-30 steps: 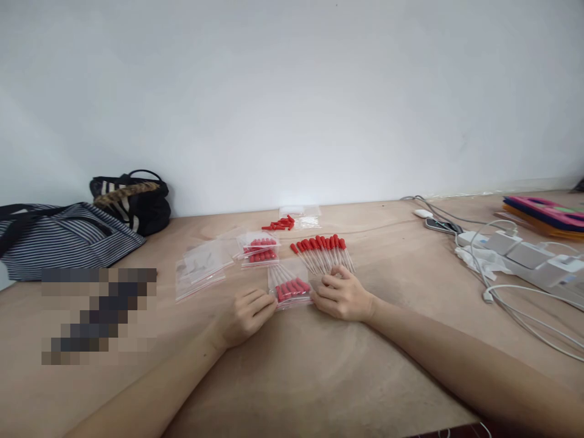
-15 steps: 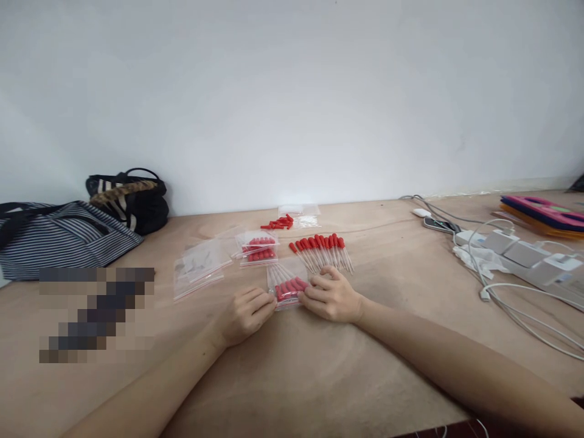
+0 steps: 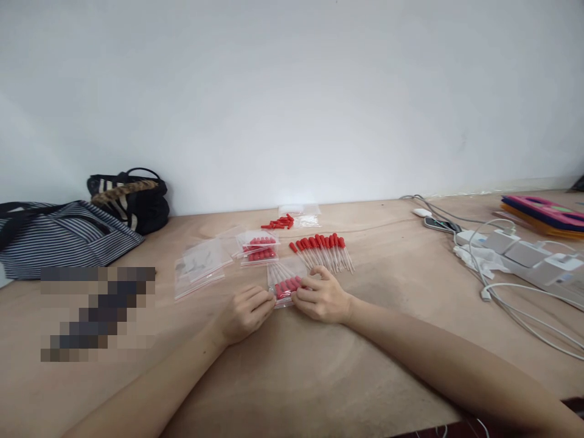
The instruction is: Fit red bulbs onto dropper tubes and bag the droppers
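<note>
Between my hands lies a clear zip bag [image 3: 279, 274] with several red-capped droppers inside, their red bulbs toward me. My left hand [image 3: 249, 313] pinches the bag's near left corner. My right hand [image 3: 323, 297] is closed on its near right edge, along the seal, with the fingertips partly hidden. Just beyond the right hand, several loose droppers [image 3: 322, 246] with red bulbs and clear stems lie fanned out. Filled zip bags [image 3: 260, 246] are stacked behind my left hand, and empty clear bags [image 3: 201, 264] lie to their left.
Loose red bulbs [image 3: 279, 222] and a bag of clear stems [image 3: 308, 220] lie near the wall. At left are a striped bag [image 3: 68, 237] and a black bag [image 3: 150, 204]. White chargers [image 3: 524, 252], cables and a pink-and-navy item [image 3: 547, 210] occupy the right side.
My right hand has slid left along the bag's near edge, closer to my left hand. The left hand stays at its corner.
</note>
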Action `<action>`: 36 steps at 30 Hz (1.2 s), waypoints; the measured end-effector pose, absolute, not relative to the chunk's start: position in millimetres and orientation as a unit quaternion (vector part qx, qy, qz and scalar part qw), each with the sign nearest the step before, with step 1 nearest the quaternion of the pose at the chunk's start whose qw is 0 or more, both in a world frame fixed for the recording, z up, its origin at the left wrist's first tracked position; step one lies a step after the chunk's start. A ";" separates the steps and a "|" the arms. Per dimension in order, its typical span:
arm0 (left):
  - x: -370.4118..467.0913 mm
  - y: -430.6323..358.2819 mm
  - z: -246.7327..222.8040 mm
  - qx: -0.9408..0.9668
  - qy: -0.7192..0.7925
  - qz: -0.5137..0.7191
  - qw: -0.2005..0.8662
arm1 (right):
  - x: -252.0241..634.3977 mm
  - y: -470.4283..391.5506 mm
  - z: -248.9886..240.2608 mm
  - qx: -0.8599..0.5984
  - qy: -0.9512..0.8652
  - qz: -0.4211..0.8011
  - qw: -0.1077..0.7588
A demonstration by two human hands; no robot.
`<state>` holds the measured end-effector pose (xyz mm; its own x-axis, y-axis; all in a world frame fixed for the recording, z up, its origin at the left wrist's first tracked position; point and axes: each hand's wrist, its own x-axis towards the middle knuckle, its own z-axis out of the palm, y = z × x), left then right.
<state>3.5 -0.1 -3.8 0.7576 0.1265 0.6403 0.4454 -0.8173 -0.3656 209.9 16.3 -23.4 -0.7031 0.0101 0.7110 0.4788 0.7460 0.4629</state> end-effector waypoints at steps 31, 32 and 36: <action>7.5 -0.4 -6.9 -0.902 -0.127 -0.327 0.250 | 199.6 16.4 -23.7 -0.125 -0.867 -0.311 0.370; 7.3 -0.2 -6.8 -0.902 -0.125 -0.327 0.253 | 199.5 16.2 -23.7 -0.125 -0.868 -0.309 0.367; 4.9 0.8 -7.2 -0.901 -0.123 -0.333 0.250 | 200.1 15.1 -23.4 -0.133 -0.870 -0.298 0.370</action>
